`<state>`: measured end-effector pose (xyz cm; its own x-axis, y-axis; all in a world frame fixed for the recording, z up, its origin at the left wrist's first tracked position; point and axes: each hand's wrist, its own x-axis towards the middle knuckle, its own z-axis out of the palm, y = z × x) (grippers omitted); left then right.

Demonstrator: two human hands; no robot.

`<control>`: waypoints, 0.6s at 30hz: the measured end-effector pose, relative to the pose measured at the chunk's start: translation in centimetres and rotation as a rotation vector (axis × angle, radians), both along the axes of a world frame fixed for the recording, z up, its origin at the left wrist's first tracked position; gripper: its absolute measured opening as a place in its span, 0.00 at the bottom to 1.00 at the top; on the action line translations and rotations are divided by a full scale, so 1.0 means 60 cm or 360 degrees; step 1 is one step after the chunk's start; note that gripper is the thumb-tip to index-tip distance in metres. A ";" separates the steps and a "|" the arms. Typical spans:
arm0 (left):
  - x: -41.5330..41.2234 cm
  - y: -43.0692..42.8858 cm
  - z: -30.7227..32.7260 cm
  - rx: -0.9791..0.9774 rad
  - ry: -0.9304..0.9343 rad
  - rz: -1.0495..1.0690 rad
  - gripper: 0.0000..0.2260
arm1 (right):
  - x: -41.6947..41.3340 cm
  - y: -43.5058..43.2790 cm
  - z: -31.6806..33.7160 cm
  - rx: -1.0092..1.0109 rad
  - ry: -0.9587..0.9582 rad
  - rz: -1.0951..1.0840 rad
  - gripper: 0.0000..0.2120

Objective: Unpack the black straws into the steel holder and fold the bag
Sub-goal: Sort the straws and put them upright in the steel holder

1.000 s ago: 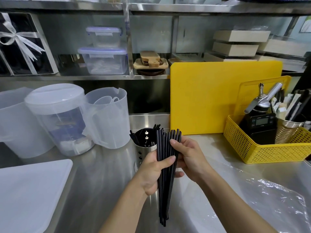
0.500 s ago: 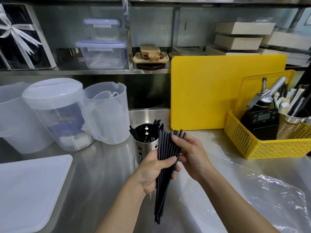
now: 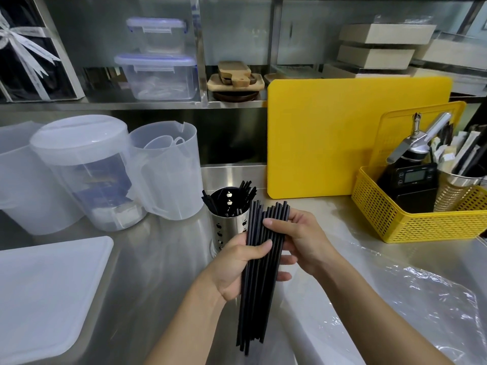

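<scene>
A bundle of black straws [image 3: 257,293] stands nearly upright above the counter, just in front of the steel holder [image 3: 229,227]. My left hand [image 3: 237,267] grips the bundle around its middle. My right hand [image 3: 303,241] holds the upper part from the right, thumb across the tips. The perforated holder contains several black straws leaning against its rim. The clear plastic bag [image 3: 395,299] lies spread flat on the counter to the right, under my right forearm.
Clear plastic pitchers [image 3: 163,169] and a lidded jug [image 3: 84,172] stand left of the holder. A white board [image 3: 44,293] lies front left. A yellow cutting board [image 3: 350,135] leans on the back wall beside a yellow basket [image 3: 421,225] with a scale and utensils.
The bundle's top has tilted slightly to the right and sits a little lower in view. Both hands keep their grip, and the camera has dipped downward.
</scene>
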<state>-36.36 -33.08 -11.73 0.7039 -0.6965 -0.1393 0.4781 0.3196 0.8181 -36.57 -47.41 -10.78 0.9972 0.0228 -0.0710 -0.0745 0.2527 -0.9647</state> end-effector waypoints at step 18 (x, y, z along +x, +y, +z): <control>0.010 -0.009 -0.022 0.0115 0.0010 0.0137 0.15 | 0.002 -0.003 -0.014 0.0057 0.0105 0.0126 0.09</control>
